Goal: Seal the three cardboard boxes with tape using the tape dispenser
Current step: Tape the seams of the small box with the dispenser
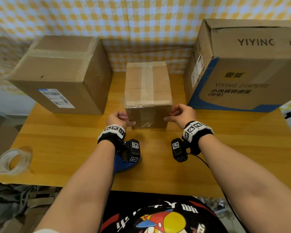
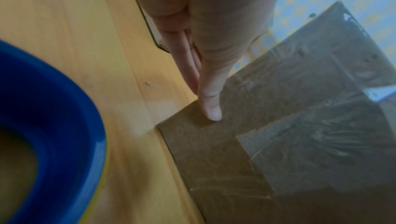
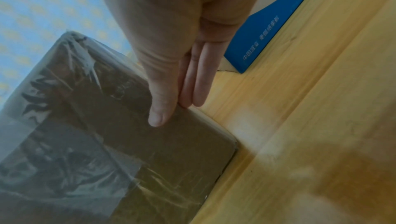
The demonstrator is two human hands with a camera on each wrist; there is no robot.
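Observation:
A small cardboard box (image 1: 148,91) stands at the table's middle, a tape strip along its top and clear tape wrinkled over its near face (image 2: 300,126) (image 3: 96,126). My left hand (image 1: 118,117) is at its near left corner, my right hand (image 1: 181,114) at its near right corner. Each thumb (image 2: 212,109) (image 3: 158,114) lies flat on the near face, and straight fingers (image 2: 188,68) (image 3: 197,88) press the sides. A large taped box (image 1: 62,73) stands to the left, a large printed box (image 1: 242,64) to the right. The blue tape dispenser (image 1: 123,165) (image 2: 64,109) lies under my left wrist.
A roll of clear tape (image 1: 13,161) lies near the front left corner of the wooden table (image 1: 74,148). The right box's blue lower band (image 3: 268,29) is close to my right fingers. A checked cloth (image 1: 141,22) hangs behind the boxes.

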